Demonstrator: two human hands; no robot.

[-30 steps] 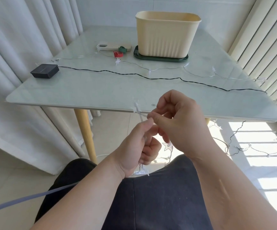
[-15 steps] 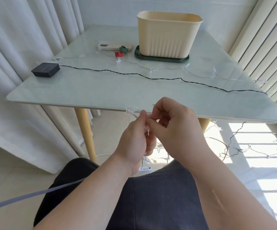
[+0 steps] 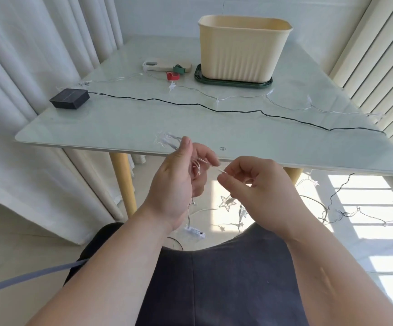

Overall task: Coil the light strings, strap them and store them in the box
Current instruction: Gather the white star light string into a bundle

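My left hand has its fingers curled in around a few small loops of the clear light string, thumb standing up. One clear star sticks out just past the thumb, in front of the table edge. My right hand, just beside it, has thumb and forefinger closed tight in a pinch on the same wire where it leaves the loops. Both hands sit in front of the near edge of the table, above my lap. The wire is thin and nearly see-through, and a short tail hangs below the left hand to one small clear plug. I count two strings. The clear one also runs across the tabletop with at least four small stars on it. The dark-wired string lies across the table from one black flat pack at the left to the right edge. More of both trails over the sunlit floor to the right. Well back on the table stands one cream ribbed box, open-topped, on one dark green lid. Just left of it are two strap rolls, one red and one green, and one white oblong device.
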